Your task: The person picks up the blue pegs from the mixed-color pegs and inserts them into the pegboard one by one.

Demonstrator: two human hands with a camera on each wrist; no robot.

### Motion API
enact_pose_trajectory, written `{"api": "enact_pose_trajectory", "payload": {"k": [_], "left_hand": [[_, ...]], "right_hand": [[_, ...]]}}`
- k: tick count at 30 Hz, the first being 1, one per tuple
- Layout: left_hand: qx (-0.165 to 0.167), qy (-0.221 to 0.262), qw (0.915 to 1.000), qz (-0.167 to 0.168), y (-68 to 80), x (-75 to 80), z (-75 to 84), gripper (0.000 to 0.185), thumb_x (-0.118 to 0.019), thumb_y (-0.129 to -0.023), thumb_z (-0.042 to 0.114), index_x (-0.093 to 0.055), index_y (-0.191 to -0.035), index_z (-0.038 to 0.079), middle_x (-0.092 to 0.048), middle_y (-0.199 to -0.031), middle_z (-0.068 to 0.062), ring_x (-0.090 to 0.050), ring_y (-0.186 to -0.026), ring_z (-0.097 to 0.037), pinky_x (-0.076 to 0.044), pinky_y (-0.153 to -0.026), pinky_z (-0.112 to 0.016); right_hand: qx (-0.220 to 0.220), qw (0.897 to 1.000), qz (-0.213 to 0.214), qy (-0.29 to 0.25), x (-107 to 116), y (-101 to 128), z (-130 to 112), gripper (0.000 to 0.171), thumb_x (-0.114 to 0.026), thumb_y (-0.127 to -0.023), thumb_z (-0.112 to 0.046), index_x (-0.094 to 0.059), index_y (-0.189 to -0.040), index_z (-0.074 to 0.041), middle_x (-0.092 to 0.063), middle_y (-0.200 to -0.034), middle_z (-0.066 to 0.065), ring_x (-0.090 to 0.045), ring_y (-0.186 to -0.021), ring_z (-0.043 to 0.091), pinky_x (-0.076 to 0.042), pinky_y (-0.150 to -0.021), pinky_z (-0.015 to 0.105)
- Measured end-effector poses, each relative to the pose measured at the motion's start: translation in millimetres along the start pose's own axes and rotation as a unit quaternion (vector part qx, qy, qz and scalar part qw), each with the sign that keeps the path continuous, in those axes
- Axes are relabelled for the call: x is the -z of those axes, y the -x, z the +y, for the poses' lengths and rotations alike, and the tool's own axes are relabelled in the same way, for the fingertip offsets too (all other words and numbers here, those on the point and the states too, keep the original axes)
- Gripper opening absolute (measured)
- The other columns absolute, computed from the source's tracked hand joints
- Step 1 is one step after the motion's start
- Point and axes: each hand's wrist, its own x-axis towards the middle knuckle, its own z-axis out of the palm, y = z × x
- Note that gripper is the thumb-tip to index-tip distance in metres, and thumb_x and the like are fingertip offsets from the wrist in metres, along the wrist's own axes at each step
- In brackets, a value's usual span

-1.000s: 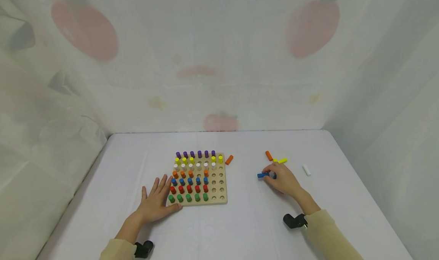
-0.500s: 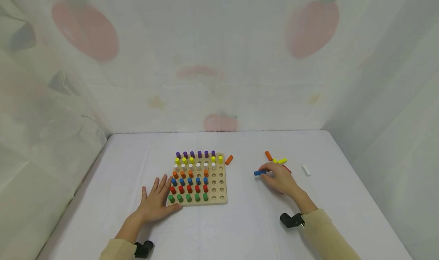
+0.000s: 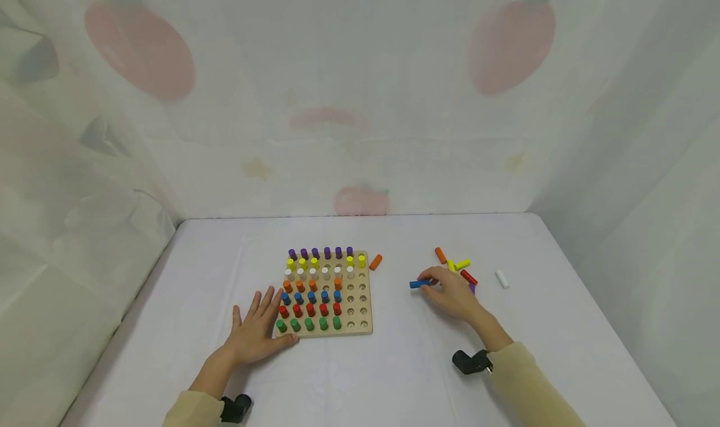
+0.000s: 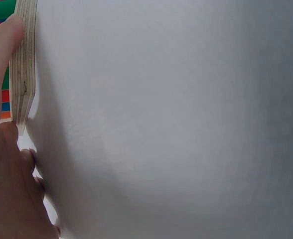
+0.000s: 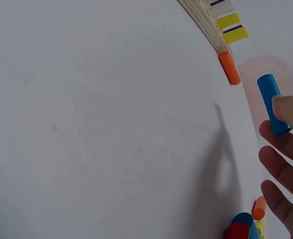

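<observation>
In the head view a wooden pegboard [image 3: 368, 296] stands on the table, with rows of purple, yellow, white, orange, blue, red and green pegs upright in it. My left hand [image 3: 253, 336] lies flat with fingers spread at its left side. The thumb touches the board's near edge, as the left wrist view shows on the layered wood side [image 4: 24, 64]. To the right of the board, my right hand [image 3: 452, 294] pinches a blue peg [image 3: 417, 284] between thumb and index finger. This blue peg [image 5: 267, 89] is raised off the table in the right wrist view, the other fingers loosely bent.
Loose pegs lie behind and right of my right hand: an orange peg [image 3: 440, 255], a yellow peg [image 3: 463, 264], a red peg [image 3: 469, 277], a purple peg [image 3: 472, 287] and a white peg [image 3: 502, 279]. Another orange peg [image 3: 375, 262] lies beside the board's right edge.
My right hand has moved left with the blue peg, bringing the red and purple loose pegs into sight. My left hand and the pegboard have stayed in place.
</observation>
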Motion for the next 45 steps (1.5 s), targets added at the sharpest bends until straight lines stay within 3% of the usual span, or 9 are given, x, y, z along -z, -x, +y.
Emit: {"api": "enact_pose_trajectory", "payload": {"k": [16, 45], "left_hand": [[0.001, 0.001, 1.0, 0.001, -0.5, 1.9, 1.6, 0.104, -0.058, -0.07, 0.071, -0.019, -0.148, 0.014, -0.014, -0.154, -0.015, -0.006, -0.139, -0.042, 0.007, -0.098, -0.072], [-0.002, 0.0, 1.0, 0.005, -0.2, 1.6, 1.0, 0.104, -0.056, -0.07, 0.072, -0.019, -0.148, 0.014, -0.014, -0.154, -0.015, -0.006, -0.139, -0.042, 0.006, -0.098, -0.073]], "right_hand": [[0.0, 1.0, -0.027, 0.003, -16.4, -15.3, -17.8, 0.016, -0.065, -0.086, -0.018, -0.064, -0.101, -0.017, -0.064, -0.095, -0.008, -0.056, -0.084, 0.008, -0.051, -0.078, 0.031], [0.009, 0.999, 0.001, 0.031, -45.4, -33.7, -51.3, 0.018, -0.066, -0.085, -0.02, -0.066, -0.103, -0.021, -0.061, -0.093, -0.009, -0.054, -0.084, 0.007, -0.049, -0.074, 0.022]]}}
